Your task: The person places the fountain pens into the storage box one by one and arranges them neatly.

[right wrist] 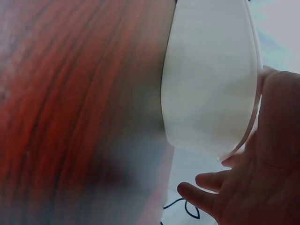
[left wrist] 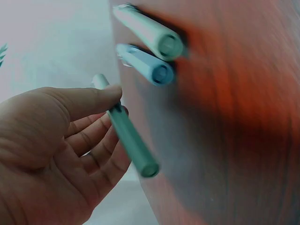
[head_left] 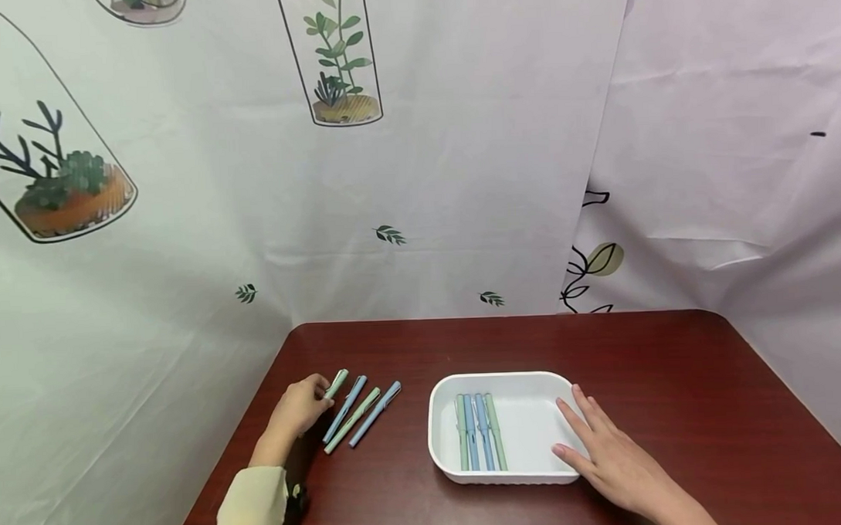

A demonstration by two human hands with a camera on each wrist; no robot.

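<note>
Between thumb and fingers my left hand [head_left: 302, 406] pinches a green pen [left wrist: 132, 143], tilted above the table in the left wrist view. Just to its right lie a blue pen [head_left: 345, 409], another green pen [head_left: 353, 421] and a second blue pen [head_left: 375, 415], side by side at a slant. My right hand [head_left: 614, 460], fingers spread and straight, rests at the right rim of a white tray [head_left: 539, 475]. Inside the tray's left half, green pens [head_left: 496, 432] and blue pens [head_left: 484, 432] lie in a row. The right wrist view shows the tray's outer wall [right wrist: 211, 79] beside the fingers.
A dark red-brown wooden table [head_left: 401, 499] carries everything. Behind it and along both sides hangs a white cloth [head_left: 459, 184] printed with plants and leaves. The tray stands near the middle of the table, right of the loose pens.
</note>
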